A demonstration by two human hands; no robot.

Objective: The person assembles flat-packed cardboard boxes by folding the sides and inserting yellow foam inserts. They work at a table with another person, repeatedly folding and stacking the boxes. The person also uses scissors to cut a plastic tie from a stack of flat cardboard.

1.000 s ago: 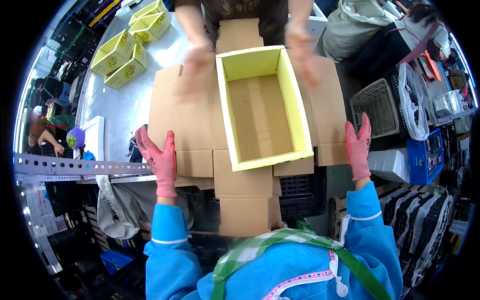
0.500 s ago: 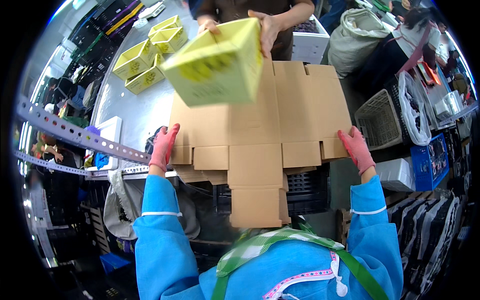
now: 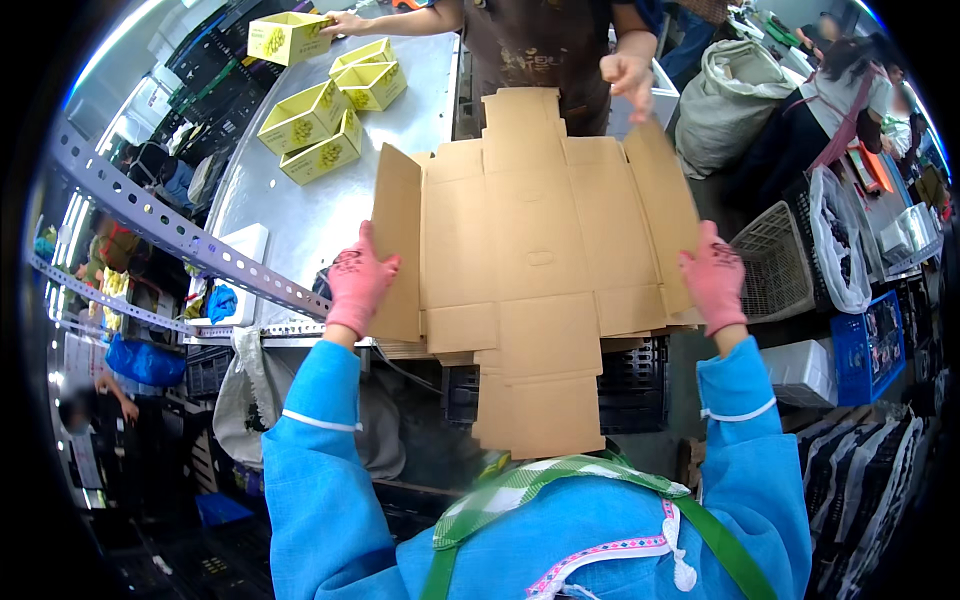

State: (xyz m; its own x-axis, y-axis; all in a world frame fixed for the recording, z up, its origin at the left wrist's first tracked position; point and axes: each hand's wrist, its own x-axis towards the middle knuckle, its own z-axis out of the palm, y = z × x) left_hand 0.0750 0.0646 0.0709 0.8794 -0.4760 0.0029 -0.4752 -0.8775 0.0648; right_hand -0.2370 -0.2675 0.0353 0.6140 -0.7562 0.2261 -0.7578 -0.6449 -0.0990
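Observation:
A flattened brown cardboard box blank (image 3: 510, 240) lies in front of me on top of more cardboard sheets. Its left and right side panels stand partly folded up. My left hand (image 3: 360, 282), in a pink glove, grips the outer edge of the left panel, the thumb overlapping it. On the other side, my right hand (image 3: 715, 280), gloved alike, grips the edge of the right panel. Some fingertips are hidden behind the cardboard. The near flap of the blank hangs toward my green checked apron (image 3: 540, 485).
A metal table (image 3: 240, 200) at the left bears several yellow-green boxes (image 3: 305, 118). Across from me a person in a dark apron (image 3: 530, 50) holds another such box (image 3: 288, 38). A perforated metal bar (image 3: 200, 235) crosses at left. Crates (image 3: 770, 262) stand at right.
Both side panels have gone from flat to raised, with my hands on them. The person opposite has moved the yellow-green box from above the cardboard to the far left.

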